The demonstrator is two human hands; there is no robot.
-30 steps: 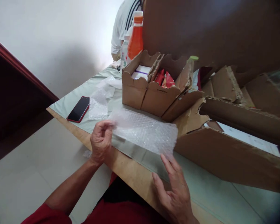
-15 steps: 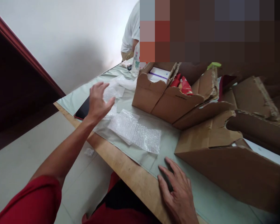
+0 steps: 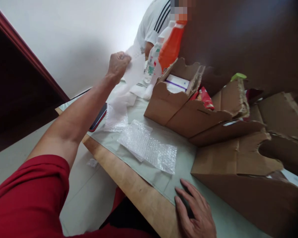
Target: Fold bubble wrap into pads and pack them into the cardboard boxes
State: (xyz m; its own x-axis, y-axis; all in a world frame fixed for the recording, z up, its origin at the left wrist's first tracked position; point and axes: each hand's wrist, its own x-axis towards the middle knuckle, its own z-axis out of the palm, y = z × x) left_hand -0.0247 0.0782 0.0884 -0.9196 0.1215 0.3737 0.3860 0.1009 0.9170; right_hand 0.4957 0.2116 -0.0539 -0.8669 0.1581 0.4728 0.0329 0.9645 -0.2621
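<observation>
My left hand [image 3: 118, 64] is raised over the far side of the table, fingers closed on a piece of white wrapping sheet [image 3: 135, 71] that hangs from it. A folded sheet of bubble wrap [image 3: 149, 147] lies flat on the pale green table cover [image 3: 149, 173] in front of me. My right hand [image 3: 196, 211] rests flat on the cover near the table's front edge, fingers spread, holding nothing. It lies just left of a large torn cardboard box [image 3: 240, 185].
Open cardboard boxes [image 3: 178, 109] hold white packs and red packets. An orange bottle [image 3: 172, 46] and a clear bottle [image 3: 151, 64] stand behind them. A phone [image 3: 99, 117] and more bubble wrap [image 3: 116, 115] lie at left. A person in a white shirt [image 3: 154, 19] sits at the far end.
My left hand let go of the bubble wrap, reached across the table and lifted a white sheet. The bubble wrap now lies folded on the cover. My right hand stays flat.
</observation>
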